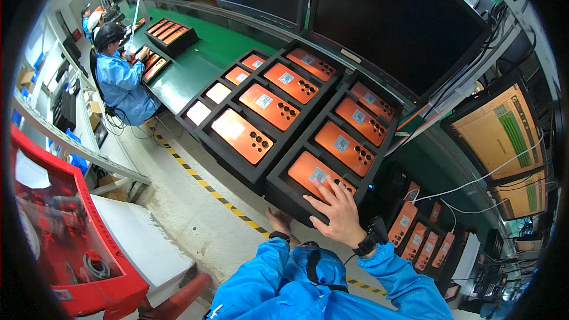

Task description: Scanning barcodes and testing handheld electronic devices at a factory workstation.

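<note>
Two stacks of black trays stand side by side, with orange phones lying face down in their slots. My right hand (339,212) is open, its fingers spread over the nearest phone (308,172) in the right-hand tray (277,182); its fingertips touch the phone near a white label and the camera lenses. Below the near edge of that tray is my left hand (280,223); its fingers are mostly hidden there, so I cannot see whether they grip it. More phones (255,136) fill the left-hand tray (237,169).
Two dark monitors (391,29) stand behind the trays. More orange phones (403,223) with white cables lie at right, near lit screens (495,133). A co-worker in blue (121,77) sits at the green bench (207,53). A red cabinet (118,278) stands at left.
</note>
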`<control>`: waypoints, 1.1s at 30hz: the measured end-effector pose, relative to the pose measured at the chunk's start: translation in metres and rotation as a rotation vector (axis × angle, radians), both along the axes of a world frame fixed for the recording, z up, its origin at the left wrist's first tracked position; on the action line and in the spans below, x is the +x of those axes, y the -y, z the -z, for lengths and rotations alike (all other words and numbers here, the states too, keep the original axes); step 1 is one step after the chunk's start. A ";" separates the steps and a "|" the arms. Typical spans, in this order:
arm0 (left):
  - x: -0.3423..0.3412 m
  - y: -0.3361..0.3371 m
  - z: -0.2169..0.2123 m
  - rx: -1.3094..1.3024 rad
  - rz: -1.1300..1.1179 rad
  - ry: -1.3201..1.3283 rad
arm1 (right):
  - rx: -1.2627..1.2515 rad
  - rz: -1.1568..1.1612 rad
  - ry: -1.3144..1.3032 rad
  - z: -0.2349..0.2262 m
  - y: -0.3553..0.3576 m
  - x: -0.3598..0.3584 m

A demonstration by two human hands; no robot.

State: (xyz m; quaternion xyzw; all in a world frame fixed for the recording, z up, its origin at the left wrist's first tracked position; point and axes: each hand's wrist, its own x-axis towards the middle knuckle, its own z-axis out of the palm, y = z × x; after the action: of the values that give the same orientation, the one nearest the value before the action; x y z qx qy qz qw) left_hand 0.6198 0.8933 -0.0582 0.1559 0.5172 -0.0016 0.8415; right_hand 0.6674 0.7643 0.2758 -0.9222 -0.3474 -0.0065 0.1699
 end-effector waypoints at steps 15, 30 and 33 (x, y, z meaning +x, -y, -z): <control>0.020 -0.005 0.007 -0.050 -0.022 0.373 | 0.004 0.022 -0.003 0.003 -0.012 -0.013; -0.003 -0.021 0.026 -0.075 0.081 0.547 | 0.064 0.034 0.049 0.002 -0.019 -0.027; -0.024 -0.025 -0.012 0.038 0.145 0.367 | 0.067 0.044 0.027 0.008 -0.024 -0.047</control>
State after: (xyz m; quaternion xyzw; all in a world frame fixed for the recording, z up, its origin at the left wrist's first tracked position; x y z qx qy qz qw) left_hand 0.5958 0.9185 -0.0462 0.2062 0.3425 -0.0240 0.9163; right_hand 0.6202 0.7880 0.2675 -0.9232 -0.3289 -0.0342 0.1959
